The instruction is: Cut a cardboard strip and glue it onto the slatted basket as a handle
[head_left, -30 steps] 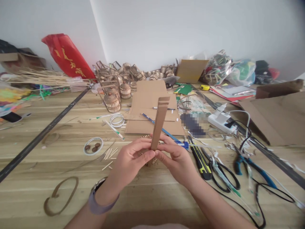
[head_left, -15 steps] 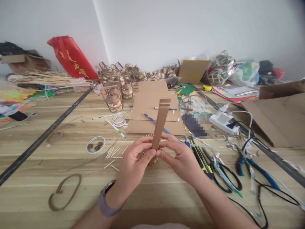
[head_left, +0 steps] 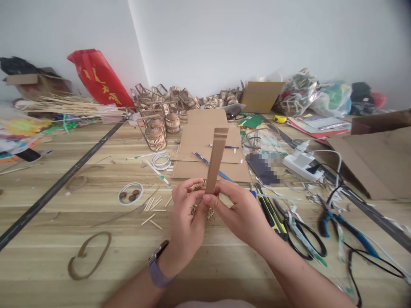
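Observation:
Between my two hands stands a brown cardboard strip [head_left: 217, 158], upright and leaning slightly right at the top. My left hand [head_left: 189, 209] is closed at its lower end, thumb and fingers gripping from the left. From the right, my right hand [head_left: 240, 209] pinches the same end, its thumb tip against the strip near the left thumb. Behind and below the fingers shows part of a small round piece made of short sticks [head_left: 210, 212], mostly hidden by the hands. Several short sticks [head_left: 154, 203] lie to the left, beside a white ring [head_left: 130, 193] holding brown round pieces.
Cardboard sheets [head_left: 192, 169] lie ahead with a pen and a blue strip. On the right are a utility knife [head_left: 272, 216], scissors [head_left: 308, 239], pliers [head_left: 349, 229] and a power strip [head_left: 298, 164]. Small stick baskets [head_left: 156, 134] crowd the back. A curled brown strip [head_left: 107, 246] lies front left.
My left hand has turned more upright and shifted slightly right at the wrist. The right thumb has moved left across the strip's base. The strip remains held upright.

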Demonstrator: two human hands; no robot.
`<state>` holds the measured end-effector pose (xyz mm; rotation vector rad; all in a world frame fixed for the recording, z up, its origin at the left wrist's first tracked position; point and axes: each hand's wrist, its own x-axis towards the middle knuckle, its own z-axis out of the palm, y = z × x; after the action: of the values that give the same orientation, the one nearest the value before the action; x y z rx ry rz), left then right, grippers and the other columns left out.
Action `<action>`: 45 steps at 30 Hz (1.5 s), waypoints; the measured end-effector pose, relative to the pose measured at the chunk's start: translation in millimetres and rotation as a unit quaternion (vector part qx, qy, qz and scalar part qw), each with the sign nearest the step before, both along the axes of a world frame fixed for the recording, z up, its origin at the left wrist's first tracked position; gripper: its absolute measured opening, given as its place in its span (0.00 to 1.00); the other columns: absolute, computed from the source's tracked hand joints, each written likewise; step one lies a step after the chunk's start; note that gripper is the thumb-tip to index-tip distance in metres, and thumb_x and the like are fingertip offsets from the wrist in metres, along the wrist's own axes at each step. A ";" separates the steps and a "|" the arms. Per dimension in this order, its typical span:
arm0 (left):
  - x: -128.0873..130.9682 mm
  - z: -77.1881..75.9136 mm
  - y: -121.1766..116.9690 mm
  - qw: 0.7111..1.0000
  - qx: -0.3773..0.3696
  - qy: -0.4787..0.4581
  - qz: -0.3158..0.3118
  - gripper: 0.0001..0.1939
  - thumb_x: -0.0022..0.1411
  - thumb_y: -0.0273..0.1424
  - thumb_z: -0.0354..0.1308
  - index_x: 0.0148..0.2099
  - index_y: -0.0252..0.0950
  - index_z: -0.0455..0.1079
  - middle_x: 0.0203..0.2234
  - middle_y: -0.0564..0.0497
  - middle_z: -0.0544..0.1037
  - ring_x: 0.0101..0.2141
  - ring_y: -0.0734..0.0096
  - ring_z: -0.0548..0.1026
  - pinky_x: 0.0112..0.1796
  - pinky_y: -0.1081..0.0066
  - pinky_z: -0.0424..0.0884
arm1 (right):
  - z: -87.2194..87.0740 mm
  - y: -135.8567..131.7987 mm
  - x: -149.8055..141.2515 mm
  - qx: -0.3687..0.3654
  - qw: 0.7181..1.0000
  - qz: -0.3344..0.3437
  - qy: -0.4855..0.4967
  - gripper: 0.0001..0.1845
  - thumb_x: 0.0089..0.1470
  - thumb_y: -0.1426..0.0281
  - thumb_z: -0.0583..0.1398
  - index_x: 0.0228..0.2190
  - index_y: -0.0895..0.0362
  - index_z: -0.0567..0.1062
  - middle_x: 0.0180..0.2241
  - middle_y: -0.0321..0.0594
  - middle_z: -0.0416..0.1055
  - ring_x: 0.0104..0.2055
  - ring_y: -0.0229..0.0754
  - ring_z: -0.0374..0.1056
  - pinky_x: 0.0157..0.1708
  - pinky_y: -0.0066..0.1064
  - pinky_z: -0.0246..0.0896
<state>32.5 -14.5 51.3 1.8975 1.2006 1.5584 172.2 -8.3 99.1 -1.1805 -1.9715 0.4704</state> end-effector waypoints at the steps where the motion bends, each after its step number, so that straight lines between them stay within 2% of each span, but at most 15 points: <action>1: 1.6 -0.7 -0.2 1.000 0.011 0.005 0.011 0.09 0.70 0.33 0.52 0.43 0.44 0.74 0.50 0.49 0.70 0.53 0.64 0.67 0.52 0.63 0.63 | -0.3 0.0 -0.1 -0.003 1.000 -0.002 0.006 0.12 0.61 0.65 0.56 0.28 0.54 0.73 0.25 0.35 0.73 0.28 0.39 0.69 0.31 0.29 0.59; 8: 9.2 -1.3 -0.9 0.996 0.058 0.037 0.062 0.08 0.69 0.28 0.50 0.41 0.42 0.71 0.48 0.50 0.70 0.51 0.66 0.67 0.50 0.67 0.64 | 0.1 0.3 -1.9 -0.044 0.997 0.002 0.058 0.13 0.60 0.63 0.56 0.26 0.55 0.71 0.24 0.35 0.72 0.28 0.38 0.68 0.30 0.28 0.59; 15: 10.3 -2.7 -1.2 0.993 0.062 0.062 0.079 0.10 0.71 0.33 0.49 0.41 0.41 0.72 0.48 0.47 0.70 0.51 0.62 0.67 0.51 0.61 0.65 | -0.8 1.6 -1.9 -0.103 0.989 -0.009 0.102 0.17 0.59 0.59 0.55 0.22 0.55 0.68 0.22 0.34 0.69 0.26 0.37 0.64 0.26 0.28 0.57; 19: 10.7 -5.2 -2.2 0.993 0.059 0.059 0.084 0.11 0.71 0.34 0.48 0.43 0.41 0.72 0.48 0.46 0.70 0.51 0.60 0.66 0.51 0.59 0.65 | -2.0 3.2 -2.6 -0.152 0.978 0.014 0.144 0.17 0.58 0.59 0.56 0.22 0.54 0.67 0.22 0.34 0.68 0.27 0.37 0.64 0.28 0.29 0.57; 22: 11.7 -6.0 -2.0 0.993 0.063 0.056 0.085 0.12 0.71 0.34 0.47 0.43 0.41 0.72 0.48 0.46 0.70 0.52 0.60 0.66 0.52 0.60 0.65 | -4.7 5.1 -5.5 -0.211 0.955 0.033 0.204 0.17 0.56 0.57 0.56 0.23 0.54 0.65 0.23 0.34 0.67 0.28 0.38 0.63 0.29 0.30 0.59; 26: 13.1 -5.7 -1.8 0.994 0.054 0.048 0.082 0.11 0.71 0.34 0.48 0.45 0.41 0.71 0.50 0.46 0.69 0.53 0.61 0.65 0.53 0.61 0.64 | -7.0 7.6 -11.5 -0.286 0.911 0.051 0.294 0.15 0.53 0.58 0.58 0.24 0.53 0.63 0.22 0.31 0.64 0.26 0.36 0.61 0.27 0.29 0.58; 36: 14.8 -9.7 -1.3 0.996 0.015 0.018 0.087 0.14 0.71 0.39 0.49 0.44 0.41 0.73 0.51 0.45 0.69 0.55 0.59 0.65 0.54 0.58 0.64 | -13.4 12.2 -16.4 -0.376 0.840 0.051 0.389 0.12 0.49 0.61 0.61 0.24 0.53 0.64 0.21 0.28 0.61 0.24 0.34 0.57 0.24 0.27 0.54; 42: 13.7 0.5 -2.7 0.994 -0.077 -0.004 0.078 0.14 0.68 0.42 0.52 0.40 0.42 0.76 0.47 0.46 0.70 0.51 0.59 0.68 0.50 0.60 0.67 | -17.5 13.6 -14.6 -0.361 0.849 0.047 0.383 0.17 0.50 0.56 0.63 0.24 0.54 0.65 0.23 0.30 0.62 0.27 0.35 0.59 0.28 0.27 0.55; 44: 11.8 3.8 -2.6 0.990 -0.115 -0.027 0.072 0.15 0.67 0.43 0.53 0.37 0.40 0.75 0.44 0.47 0.71 0.47 0.61 0.70 0.48 0.62 0.67 | -20.9 16.3 -9.8 -0.338 0.868 0.060 0.359 0.20 0.53 0.51 0.60 0.25 0.54 0.66 0.24 0.32 0.65 0.28 0.37 0.60 0.29 0.29 0.58; 45: 10.4 5.3 -2.2 0.988 -0.129 -0.043 0.068 0.16 0.67 0.43 0.53 0.35 0.40 0.75 0.42 0.48 0.71 0.45 0.62 0.70 0.47 0.63 0.67 | -23.5 17.8 -6.0 -0.309 0.889 0.060 0.332 0.21 0.56 0.50 0.57 0.26 0.54 0.68 0.25 0.33 0.66 0.29 0.38 0.62 0.31 0.30 0.59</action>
<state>42.9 -16.7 56.6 1.5981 1.4429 1.4536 166.3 9.5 75.7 -1.0504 -1.3136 1.4384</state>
